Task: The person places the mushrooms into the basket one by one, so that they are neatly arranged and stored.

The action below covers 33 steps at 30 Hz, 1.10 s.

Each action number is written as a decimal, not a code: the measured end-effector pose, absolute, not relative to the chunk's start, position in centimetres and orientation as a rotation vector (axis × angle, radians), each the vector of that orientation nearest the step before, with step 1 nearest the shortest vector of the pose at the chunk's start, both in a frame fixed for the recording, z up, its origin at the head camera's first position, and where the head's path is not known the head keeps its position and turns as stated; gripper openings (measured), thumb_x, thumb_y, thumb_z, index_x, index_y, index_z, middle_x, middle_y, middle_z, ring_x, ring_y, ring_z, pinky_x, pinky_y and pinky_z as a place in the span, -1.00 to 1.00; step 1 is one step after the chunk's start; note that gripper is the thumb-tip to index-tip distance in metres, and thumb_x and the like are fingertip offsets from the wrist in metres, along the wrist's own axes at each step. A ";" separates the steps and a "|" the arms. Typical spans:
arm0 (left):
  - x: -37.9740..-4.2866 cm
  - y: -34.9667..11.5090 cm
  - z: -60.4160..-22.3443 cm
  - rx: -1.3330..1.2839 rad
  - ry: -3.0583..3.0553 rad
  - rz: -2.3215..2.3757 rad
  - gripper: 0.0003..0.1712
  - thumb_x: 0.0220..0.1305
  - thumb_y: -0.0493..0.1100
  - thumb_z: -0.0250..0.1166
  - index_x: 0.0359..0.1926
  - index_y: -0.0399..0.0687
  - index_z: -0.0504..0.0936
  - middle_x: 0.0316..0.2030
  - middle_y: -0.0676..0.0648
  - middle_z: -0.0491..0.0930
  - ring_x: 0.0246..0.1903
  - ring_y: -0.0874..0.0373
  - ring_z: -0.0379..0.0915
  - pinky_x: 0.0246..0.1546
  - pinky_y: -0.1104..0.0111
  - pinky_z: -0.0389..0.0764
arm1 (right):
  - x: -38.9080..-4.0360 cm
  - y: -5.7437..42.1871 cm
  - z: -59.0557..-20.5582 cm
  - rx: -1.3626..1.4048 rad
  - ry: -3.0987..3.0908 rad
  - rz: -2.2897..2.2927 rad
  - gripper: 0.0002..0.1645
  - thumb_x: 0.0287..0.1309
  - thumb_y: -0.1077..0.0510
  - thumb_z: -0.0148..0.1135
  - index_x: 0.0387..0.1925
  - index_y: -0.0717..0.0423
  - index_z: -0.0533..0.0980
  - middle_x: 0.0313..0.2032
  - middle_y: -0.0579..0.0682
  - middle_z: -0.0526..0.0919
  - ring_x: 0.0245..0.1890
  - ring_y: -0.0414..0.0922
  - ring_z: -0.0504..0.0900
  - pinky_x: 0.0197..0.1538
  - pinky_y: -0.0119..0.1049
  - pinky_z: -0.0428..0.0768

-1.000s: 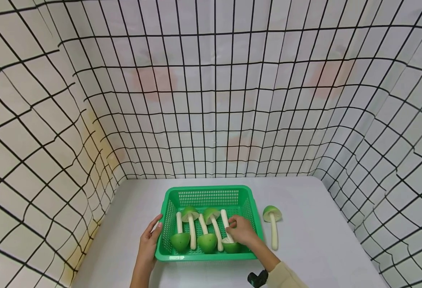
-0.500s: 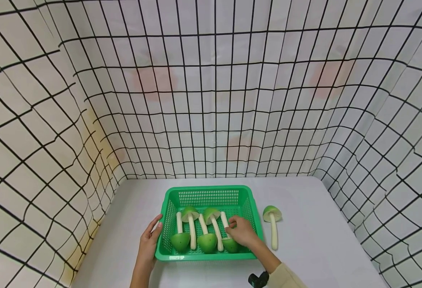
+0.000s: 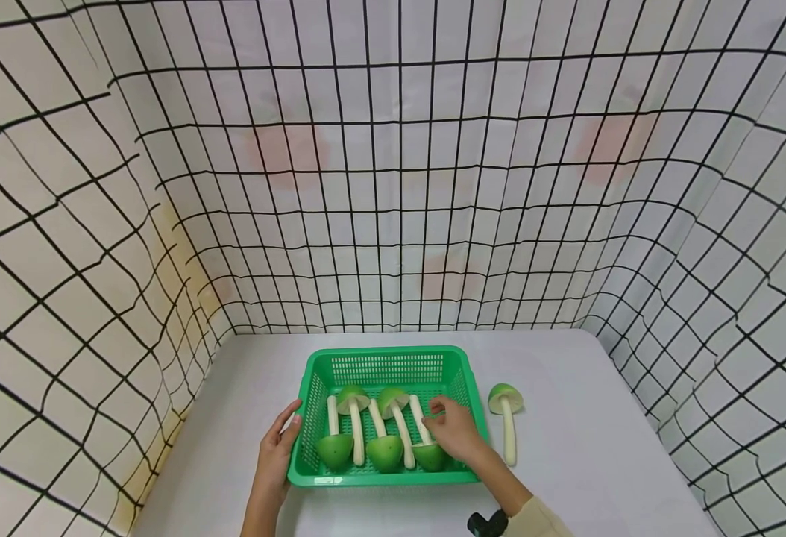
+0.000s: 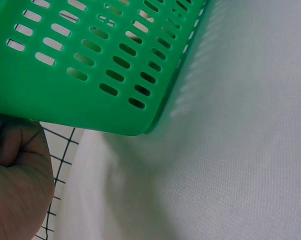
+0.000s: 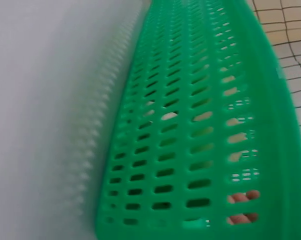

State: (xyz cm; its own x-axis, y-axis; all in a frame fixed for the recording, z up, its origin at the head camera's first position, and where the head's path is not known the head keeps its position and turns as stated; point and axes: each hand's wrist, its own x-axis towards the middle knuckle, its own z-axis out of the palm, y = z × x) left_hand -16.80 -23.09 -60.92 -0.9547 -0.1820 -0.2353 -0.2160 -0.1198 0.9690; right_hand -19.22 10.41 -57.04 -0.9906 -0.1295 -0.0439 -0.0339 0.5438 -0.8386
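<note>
A green plastic basket [image 3: 393, 481] with slotted walls holds several artificial mushrooms, with green caps and pale stems, laid side by side with caps alternating front and back. My left hand [image 3: 275, 453] grips the basket's left rim; the left wrist view shows that hand [image 4: 20, 175] at the rim. My right hand [image 3: 456, 431] is inside the basket at its right end, thumb and fingers parted, right beside the stem of the rightmost mushroom [image 3: 429, 456]. In the right wrist view, fingers [image 5: 243, 218] show only through the basket's slots.
Another such mushroom [image 3: 508, 418] lies on the white table [image 3: 581, 418] to the right of the basket, cap toward the back. Black grid mesh [image 3: 400, 224] over white cloth encloses the table at the back and sides.
The rightmost mushroom has shifted slightly toward the front and its cap has rolled over. My right hand's fingers have parted from its stem. My left hand stays on the rim.
</note>
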 end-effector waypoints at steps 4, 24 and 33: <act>-16.8 -23.1 -61.0 -0.468 2.052 2.299 -0.32 0.48 0.23 0.20 0.51 0.18 0.36 0.40 -0.29 0.42 0.06 0.07 0.62 -0.06 0.28 0.74 | -19.0 11.0 -55.8 -0.132 2.636 -1.548 -0.61 0.36 0.20 0.28 0.13 0.32 0.54 0.06 0.26 0.63 -0.01 0.07 0.68 0.00 -0.03 0.69; -16.8 -23.2 -61.1 -0.451 2.059 2.290 -0.31 0.47 0.25 0.20 0.51 0.20 0.36 0.40 -0.25 0.44 0.11 0.08 0.59 -0.06 0.32 0.71 | -18.5 15.2 -54.3 -0.121 2.754 -1.671 -0.65 0.35 0.16 0.35 0.12 0.13 0.58 -0.01 0.13 0.70 -0.02 -0.05 0.71 0.03 -0.27 0.70; -16.8 -23.2 -61.1 -0.453 2.065 2.299 -0.29 0.47 0.26 0.20 0.51 0.15 0.37 0.38 -0.26 0.45 0.05 0.13 0.62 -0.09 0.33 0.72 | -18.6 17.1 -54.8 -0.043 2.787 -1.663 -0.61 0.35 0.13 0.35 0.14 0.19 0.58 -0.07 0.06 0.69 -0.12 -0.14 0.67 -0.09 -0.45 0.64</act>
State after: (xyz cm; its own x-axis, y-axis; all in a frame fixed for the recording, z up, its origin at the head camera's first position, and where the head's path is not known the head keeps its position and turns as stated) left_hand -16.82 -23.19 -61.09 -0.9578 -0.1783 -0.2254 -0.2051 -0.1255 0.9707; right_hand -18.58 17.15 -54.80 -0.9942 0.0306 0.1033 -0.0763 0.4762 -0.8760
